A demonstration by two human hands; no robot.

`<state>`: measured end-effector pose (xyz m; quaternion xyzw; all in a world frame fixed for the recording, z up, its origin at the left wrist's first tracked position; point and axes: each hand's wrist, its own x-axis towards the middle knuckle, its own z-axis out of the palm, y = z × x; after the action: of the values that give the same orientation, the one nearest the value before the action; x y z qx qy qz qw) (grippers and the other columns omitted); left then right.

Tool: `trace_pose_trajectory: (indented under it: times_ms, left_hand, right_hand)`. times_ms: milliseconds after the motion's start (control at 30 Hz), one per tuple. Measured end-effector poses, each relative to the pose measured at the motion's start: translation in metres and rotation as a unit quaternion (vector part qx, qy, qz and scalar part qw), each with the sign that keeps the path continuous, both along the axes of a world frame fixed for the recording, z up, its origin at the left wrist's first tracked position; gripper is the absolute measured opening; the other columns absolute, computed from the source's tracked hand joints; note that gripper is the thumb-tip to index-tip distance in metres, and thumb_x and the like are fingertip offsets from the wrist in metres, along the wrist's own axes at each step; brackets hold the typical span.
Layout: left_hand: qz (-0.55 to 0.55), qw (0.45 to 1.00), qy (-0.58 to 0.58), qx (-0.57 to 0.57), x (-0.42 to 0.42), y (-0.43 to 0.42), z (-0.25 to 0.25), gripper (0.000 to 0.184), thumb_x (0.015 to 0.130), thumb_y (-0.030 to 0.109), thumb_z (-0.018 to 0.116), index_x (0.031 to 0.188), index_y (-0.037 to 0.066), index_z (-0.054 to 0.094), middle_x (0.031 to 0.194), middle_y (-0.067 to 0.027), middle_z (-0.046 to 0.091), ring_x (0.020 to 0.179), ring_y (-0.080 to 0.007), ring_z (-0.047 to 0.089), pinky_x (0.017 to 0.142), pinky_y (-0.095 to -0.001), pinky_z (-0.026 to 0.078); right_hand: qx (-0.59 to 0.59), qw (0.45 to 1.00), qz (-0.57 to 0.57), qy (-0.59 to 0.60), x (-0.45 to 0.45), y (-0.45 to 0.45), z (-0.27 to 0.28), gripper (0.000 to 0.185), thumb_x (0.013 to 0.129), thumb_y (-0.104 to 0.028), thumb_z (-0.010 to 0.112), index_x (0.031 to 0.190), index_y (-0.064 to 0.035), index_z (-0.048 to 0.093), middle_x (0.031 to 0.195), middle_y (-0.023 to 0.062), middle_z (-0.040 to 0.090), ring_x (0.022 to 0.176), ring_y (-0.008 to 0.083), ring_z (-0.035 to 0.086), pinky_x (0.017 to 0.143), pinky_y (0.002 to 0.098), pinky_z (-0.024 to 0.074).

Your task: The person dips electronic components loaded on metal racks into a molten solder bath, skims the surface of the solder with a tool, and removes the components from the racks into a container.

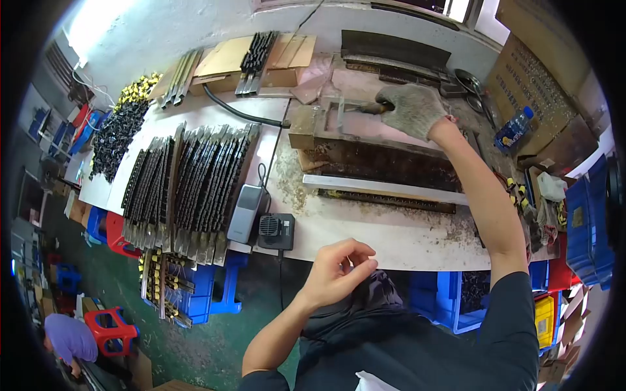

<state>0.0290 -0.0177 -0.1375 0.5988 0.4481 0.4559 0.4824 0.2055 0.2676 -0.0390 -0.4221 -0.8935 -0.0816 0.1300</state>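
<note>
My right hand (412,109), in a worn grey-white knit glove, is closed around a wooden-handled tool (370,107) above the trough of a long dark metal box (385,156). The tool's working end points left; its exact kind is hard to make out. My left hand (342,268) is bare and hovers in front of the table's near edge, fingers loosely curled, a gap between thumb and fingertips, nothing in it. A pale metal bar (391,189) lies along the front of the box, with a dark slotted strip (385,201) just before it.
Rows of dark toothed strips (202,182) lie on the left of the table (365,241). A grey power bank (246,214) and a black box (276,231) sit beside them. A water bottle (514,130) stands right. Another person (70,339) is at lower left.
</note>
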Motion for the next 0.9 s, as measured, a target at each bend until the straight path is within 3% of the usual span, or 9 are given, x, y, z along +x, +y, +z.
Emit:
trace_pose_trajectory:
  times_ms: [167, 367, 500, 600, 667, 733, 800, 867, 900]
  left_hand:
    - [-0.061, 0.992, 0.094, 0.052, -0.003, 0.003, 0.0, 0.02, 0.091, 0.016, 0.073, 0.103, 0.001, 0.069, 0.081, -0.0058, 0.069, 0.067, -0.0119, 0.064, 0.056, -0.0243, 0.046]
    - [-0.071, 0.991, 0.102, 0.041, -0.006, 0.004, 0.013, 0.018, 0.09, 0.014, 0.072, 0.103, 0.001, 0.069, 0.082, -0.0065, 0.068, 0.07, -0.0146, 0.066, 0.058, -0.0267, 0.048]
    - [-0.097, 0.992, 0.073, 0.044, -0.016, -0.002, 0.041, 0.019, 0.09, 0.011, 0.07, 0.105, -0.001, 0.069, 0.086, -0.0095, 0.069, 0.073, -0.017, 0.066, 0.06, -0.0293, 0.049]
    - [-0.201, 0.95, -0.233, 0.056, -0.032, -0.012, 0.078, 0.02, 0.089, 0.003, 0.065, 0.108, -0.005, 0.068, 0.095, -0.0155, 0.069, 0.076, -0.0172, 0.065, 0.065, -0.0285, 0.049]
    - [-0.241, 0.915, -0.318, 0.063, -0.036, -0.021, 0.099, 0.018, 0.084, 0.003, 0.069, 0.096, -0.01, 0.072, 0.089, -0.0225, 0.07, 0.075, -0.028, 0.067, 0.065, -0.0328, 0.052]
    - [-0.304, 0.866, -0.385, 0.1, -0.032, -0.026, 0.102, 0.019, 0.084, 0.004, 0.07, 0.094, -0.012, 0.07, 0.086, -0.0248, 0.069, 0.073, -0.0319, 0.066, 0.065, -0.0364, 0.053]
    - [-0.355, 0.864, -0.337, 0.12, -0.029, -0.023, 0.103, 0.019, 0.083, 0.003, 0.071, 0.097, -0.011, 0.07, 0.091, -0.023, 0.069, 0.079, -0.0349, 0.066, 0.069, -0.0402, 0.053]
    - [-0.41, 0.832, -0.368, 0.07, -0.011, -0.027, 0.104, 0.027, 0.092, 0.018, 0.069, 0.087, -0.009, 0.069, 0.08, -0.0205, 0.066, 0.063, -0.0331, 0.065, 0.054, -0.0363, 0.05]
    - [-0.416, 0.832, -0.36, 0.077, -0.009, -0.019, 0.106, 0.027, 0.092, 0.018, 0.069, 0.087, -0.009, 0.069, 0.08, -0.0205, 0.066, 0.063, -0.0331, 0.065, 0.054, -0.0363, 0.05]
  right_hand:
    - [-0.006, 0.998, 0.038, -0.051, -0.022, 0.012, -0.005, 0.029, 0.083, -0.032, 0.063, 0.099, -0.0106, 0.07, 0.096, 0.0139, 0.071, 0.091, 0.0355, 0.068, 0.08, 0.0449, 0.0544]
    - [-0.044, 0.996, 0.008, -0.082, -0.02, 0.006, -0.002, 0.032, 0.083, -0.034, 0.064, 0.104, -0.0122, 0.073, 0.099, 0.0138, 0.072, 0.092, 0.0354, 0.068, 0.082, 0.0457, 0.0543]
    - [-0.01, 0.996, 0.009, -0.083, -0.004, 0.003, 0.0, 0.032, 0.082, -0.034, 0.064, 0.104, -0.0135, 0.074, 0.1, 0.0125, 0.072, 0.092, 0.0343, 0.068, 0.083, 0.0439, 0.0551]
    - [-0.005, 0.995, -0.008, -0.104, 0.011, 0.003, 0.004, 0.031, 0.081, -0.034, 0.064, 0.103, -0.0145, 0.074, 0.099, 0.0123, 0.073, 0.091, 0.0341, 0.069, 0.083, 0.0433, 0.0553]
    - [-0.003, 0.993, -0.008, -0.119, 0.019, 0.0, 0.005, 0.03, 0.08, -0.034, 0.064, 0.102, -0.0147, 0.075, 0.098, 0.0124, 0.073, 0.091, 0.0342, 0.068, 0.082, 0.0433, 0.0554]
    - [-0.005, 0.994, -0.039, -0.099, 0.029, -0.007, 0.007, 0.029, 0.079, -0.033, 0.063, 0.098, -0.0135, 0.074, 0.096, 0.0134, 0.072, 0.088, 0.0347, 0.068, 0.08, 0.044, 0.0552]
    - [0.01, 0.994, -0.041, -0.099, 0.042, -0.008, 0.004, 0.028, 0.078, -0.031, 0.063, 0.096, -0.013, 0.074, 0.095, 0.0137, 0.072, 0.087, 0.0352, 0.068, 0.079, 0.0444, 0.055]
    - [0.037, 0.993, -0.054, -0.098, 0.057, -0.003, 0.01, 0.026, 0.076, -0.03, 0.064, 0.093, -0.0125, 0.073, 0.094, 0.0139, 0.072, 0.086, 0.0356, 0.068, 0.078, 0.0448, 0.0548]
    - [0.01, 0.991, -0.08, -0.111, 0.064, -0.002, 0.01, 0.026, 0.075, -0.03, 0.064, 0.092, -0.0129, 0.074, 0.092, 0.0139, 0.071, 0.087, 0.0359, 0.068, 0.078, 0.0453, 0.0546]
